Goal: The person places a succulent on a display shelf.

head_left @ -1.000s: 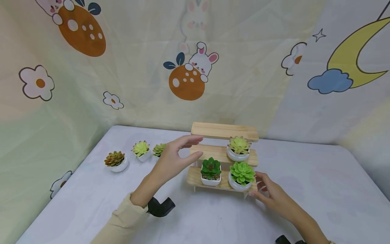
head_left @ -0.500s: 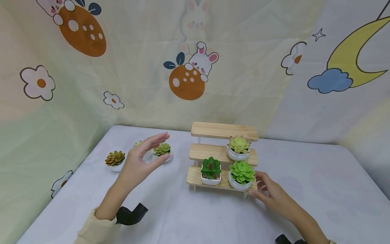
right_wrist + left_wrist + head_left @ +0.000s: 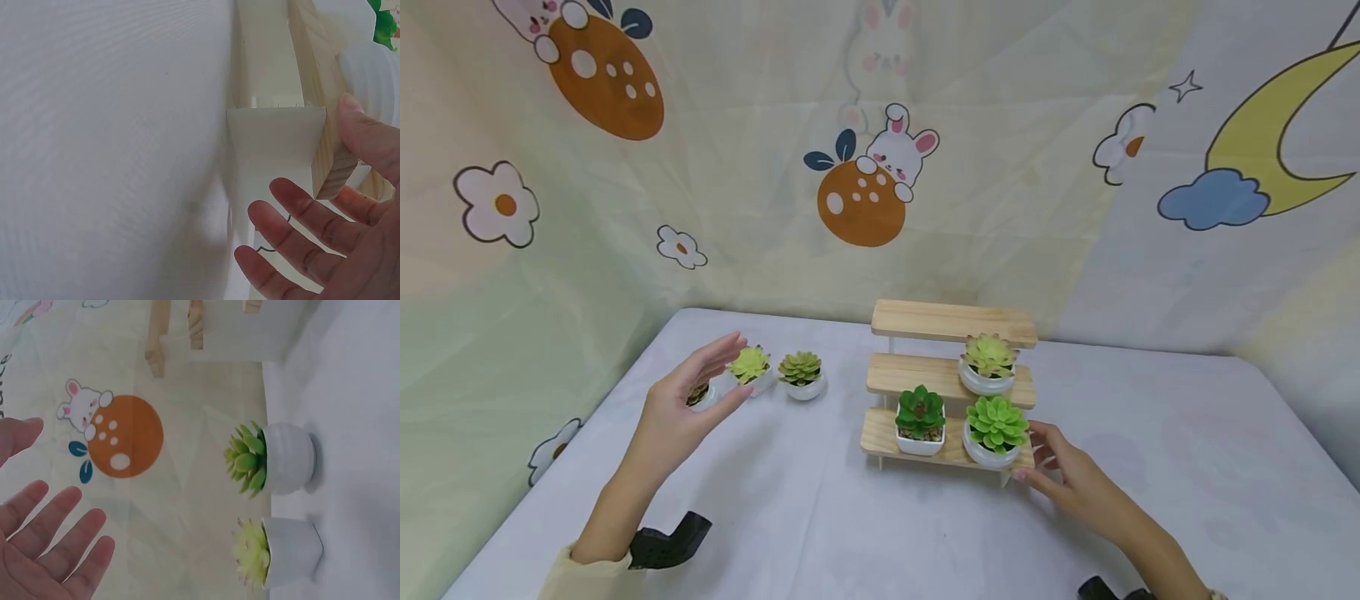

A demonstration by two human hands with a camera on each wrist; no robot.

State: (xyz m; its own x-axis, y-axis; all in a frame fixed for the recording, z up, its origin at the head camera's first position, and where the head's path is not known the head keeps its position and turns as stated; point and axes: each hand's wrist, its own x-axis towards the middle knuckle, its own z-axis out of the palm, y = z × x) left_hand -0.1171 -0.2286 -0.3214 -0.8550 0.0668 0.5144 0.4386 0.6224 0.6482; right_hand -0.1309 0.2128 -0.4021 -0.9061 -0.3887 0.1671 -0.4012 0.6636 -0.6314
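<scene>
My left hand (image 3: 673, 412) hovers over the left of the table, fingers spread and nothing held. Behind it, a brownish potted succulent (image 3: 698, 393) is partly hidden. Just past its fingertips stand a yellow-green succulent in a white angular pot (image 3: 287, 550) and a green succulent in a round white pot (image 3: 287, 456). My right hand (image 3: 1071, 475) grips the right end of the lowest board of a three-tier wooden plant stand (image 3: 953, 321), thumb on the board (image 3: 328, 137) and index finger behind its end.
On the lowest tier sit a dark green succulent (image 3: 920, 417) in a square pot and a bright green one (image 3: 996, 429) in a round pot. Another succulent (image 3: 988, 362) stands on the middle tier's right. A printed cloth (image 3: 760, 167) hangs behind the white table (image 3: 865, 542).
My left hand has moved left, away from the stand and across the loose pots, uncovering the round-potted green succulent and partly covering the brownish one. The right hand has stayed in place.
</scene>
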